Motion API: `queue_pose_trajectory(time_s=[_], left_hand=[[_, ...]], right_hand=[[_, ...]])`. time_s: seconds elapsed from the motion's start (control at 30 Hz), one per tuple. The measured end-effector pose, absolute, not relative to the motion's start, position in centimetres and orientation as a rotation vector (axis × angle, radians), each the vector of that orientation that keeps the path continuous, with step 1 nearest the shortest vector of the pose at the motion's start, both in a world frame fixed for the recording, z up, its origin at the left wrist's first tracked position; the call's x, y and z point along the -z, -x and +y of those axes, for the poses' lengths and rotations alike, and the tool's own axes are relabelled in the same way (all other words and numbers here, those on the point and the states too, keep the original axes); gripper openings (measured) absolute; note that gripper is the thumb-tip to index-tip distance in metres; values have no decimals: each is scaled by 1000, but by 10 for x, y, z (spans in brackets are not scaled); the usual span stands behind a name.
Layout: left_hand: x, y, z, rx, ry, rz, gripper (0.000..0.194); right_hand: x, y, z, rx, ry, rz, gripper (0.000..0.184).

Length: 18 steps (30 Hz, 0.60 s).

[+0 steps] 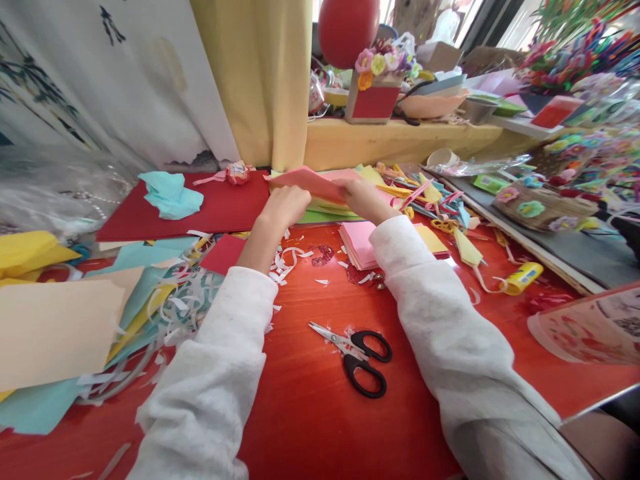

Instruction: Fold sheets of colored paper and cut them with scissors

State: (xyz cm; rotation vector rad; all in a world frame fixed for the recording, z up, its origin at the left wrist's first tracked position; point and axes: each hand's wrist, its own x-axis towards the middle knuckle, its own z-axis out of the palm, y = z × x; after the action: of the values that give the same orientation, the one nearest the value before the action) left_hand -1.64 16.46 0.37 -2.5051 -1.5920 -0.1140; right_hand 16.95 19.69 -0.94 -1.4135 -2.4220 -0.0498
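Both my arms, in white sleeves, reach out over a red table (310, 400). My left hand (283, 205) and my right hand (364, 197) are closed on a pink paper sheet (311, 183), one at each side, and hold it just above a stack of coloured sheets (325, 212) at the far edge. A pad of pink paper squares (358, 241) lies under my right wrist. Black-handled scissors (356, 355) lie shut on the table between my forearms, nearer to me.
Cream, yellow and teal sheets with white paper strips (65, 320) pile up at the left. A red card with crumpled teal paper (170, 195) lies at the back left. A yellow glue stick (522, 277) and paper scraps sit at the right. Paper flowers (382, 65) crowd the ledge behind.
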Motion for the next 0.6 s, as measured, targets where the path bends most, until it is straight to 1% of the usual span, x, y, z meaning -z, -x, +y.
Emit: queue_pose_trajectory(time_s=[0.13,0.2,0.3,0.4,0.5,0.53,0.6], left_hand=[[-2,17,167,249,2435,-1745,34],[-1,17,168,333,2407,-1797,35],[-2,16,169,453,2371,-1820,37],[-4,19,169,538,2373,-1818,44],[-5,27,170,523,2379,-1901,58],[-5,30,171,494,2377,-1936,59],[-5,36,173,429,2376,-1972,57]], right_hand=[[7,-165,188,-209,1283,-2486,32],[7,-164,188,-160,1327,-2487,29],[10,-166,194,21,1467,-2440,24],[14,-170,202,72,1464,-2401,21],[17,-173,206,62,1468,-2372,22],[17,-174,206,58,1478,-2361,22],[17,-175,206,62,1495,-2337,24]])
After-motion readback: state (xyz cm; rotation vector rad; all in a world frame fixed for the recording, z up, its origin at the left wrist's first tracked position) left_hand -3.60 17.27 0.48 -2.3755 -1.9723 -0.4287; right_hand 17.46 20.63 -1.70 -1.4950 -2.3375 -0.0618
